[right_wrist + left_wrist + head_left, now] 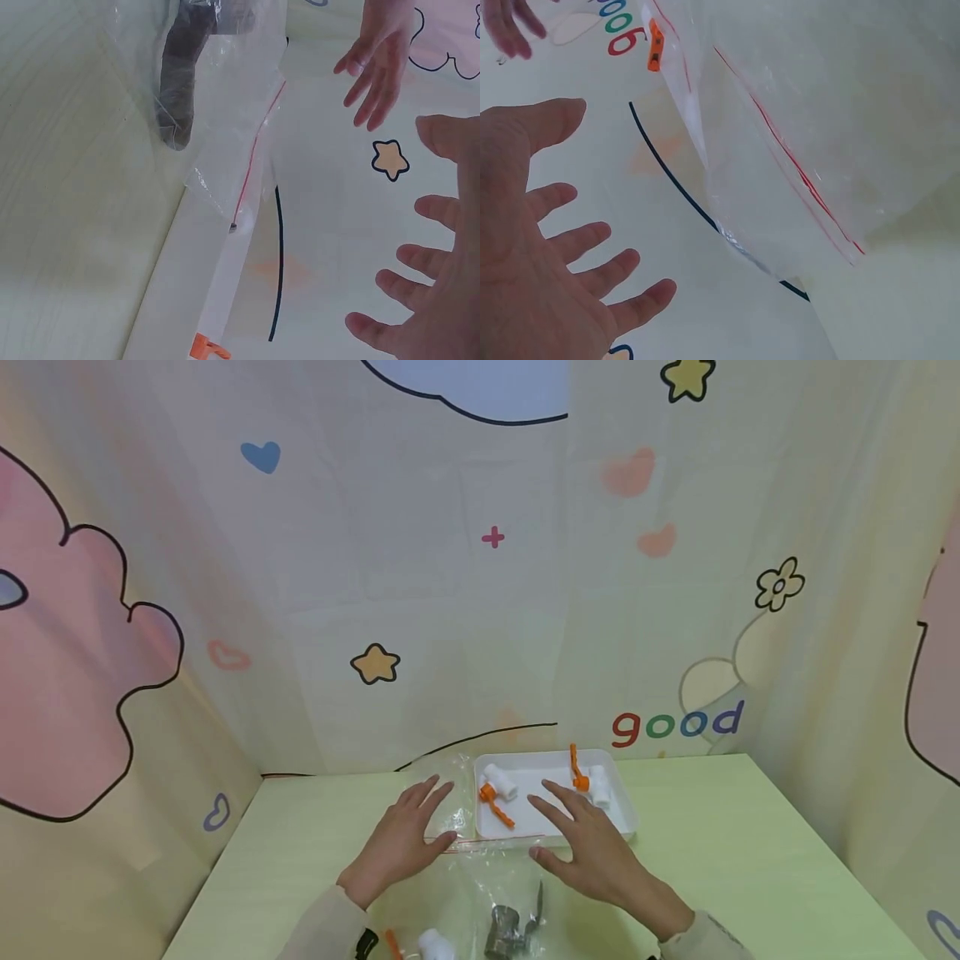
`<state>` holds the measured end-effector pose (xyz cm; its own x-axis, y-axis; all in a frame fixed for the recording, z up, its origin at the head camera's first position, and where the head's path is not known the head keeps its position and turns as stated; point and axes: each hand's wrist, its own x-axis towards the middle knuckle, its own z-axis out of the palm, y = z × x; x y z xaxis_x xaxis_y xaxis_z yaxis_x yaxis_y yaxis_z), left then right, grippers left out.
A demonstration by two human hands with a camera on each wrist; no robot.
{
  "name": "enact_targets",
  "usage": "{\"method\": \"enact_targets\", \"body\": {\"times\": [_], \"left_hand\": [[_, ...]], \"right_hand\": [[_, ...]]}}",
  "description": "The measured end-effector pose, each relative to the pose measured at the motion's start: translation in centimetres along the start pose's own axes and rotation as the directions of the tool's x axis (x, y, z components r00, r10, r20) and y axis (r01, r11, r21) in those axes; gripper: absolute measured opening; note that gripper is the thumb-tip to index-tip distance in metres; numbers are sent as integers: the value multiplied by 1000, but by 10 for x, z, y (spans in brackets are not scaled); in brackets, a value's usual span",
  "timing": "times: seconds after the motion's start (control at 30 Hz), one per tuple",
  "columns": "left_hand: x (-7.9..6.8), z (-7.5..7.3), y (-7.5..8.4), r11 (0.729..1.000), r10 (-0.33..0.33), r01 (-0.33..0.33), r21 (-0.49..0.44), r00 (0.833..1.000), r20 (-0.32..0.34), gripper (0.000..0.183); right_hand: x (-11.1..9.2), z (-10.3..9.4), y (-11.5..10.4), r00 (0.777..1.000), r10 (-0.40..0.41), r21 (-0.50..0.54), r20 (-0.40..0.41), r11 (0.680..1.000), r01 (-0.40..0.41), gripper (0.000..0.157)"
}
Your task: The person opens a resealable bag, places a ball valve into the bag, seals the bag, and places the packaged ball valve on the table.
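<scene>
My left hand (pixel 397 843) hovers with spread fingers at the left of a white tray (pixel 528 823), nothing in its grasp. My right hand (pixel 596 856), also with fingers apart, overlaps the tray's front right part in the head view. Inside the tray are two white tube-like pieces (pixel 501 782), each beside an orange lever-like piece (pixel 495 808). Nearer me lies a clear zip bag holding a dark grey cylindrical piece with a lever (pixel 504 931). The right wrist view shows that grey lever (pixel 178 82) through the plastic. A red zip line (pixel 802 176) crosses the bag in the left wrist view.
Another clear bag (pixel 457 806) lies against the tray's left side. At the bottom edge are a white piece (pixel 435 945) and an orange lever (pixel 393 945). The pale green table (pixel 735 860) meets a printed curtain (pixel 450 568) at the back and sides.
</scene>
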<state>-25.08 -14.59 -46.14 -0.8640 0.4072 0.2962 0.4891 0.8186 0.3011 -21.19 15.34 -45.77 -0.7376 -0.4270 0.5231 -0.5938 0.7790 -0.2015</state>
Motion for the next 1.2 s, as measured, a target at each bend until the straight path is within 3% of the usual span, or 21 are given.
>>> {"method": "enact_targets", "body": {"times": [0.27,0.6,1.0,1.2], "left_hand": [[10,4,-11,1000,-1,1,-15,999,44,77],[20,26,-28,998,-56,58,-12,991,125,81],[24,45,-36,995,-34,19,97,987,158,66],[23,46,-36,996,-9,-5,89,988,153,45]], "right_hand": [[-9,-6,-3,999,-46,-39,-11,998,45,67],[-22,-14,-8,998,-50,-68,40,996,53,69],[-32,-14,-5,998,-34,-78,49,996,38,67],[-33,-12,-4,998,-23,-75,61,997,27,66]]}}
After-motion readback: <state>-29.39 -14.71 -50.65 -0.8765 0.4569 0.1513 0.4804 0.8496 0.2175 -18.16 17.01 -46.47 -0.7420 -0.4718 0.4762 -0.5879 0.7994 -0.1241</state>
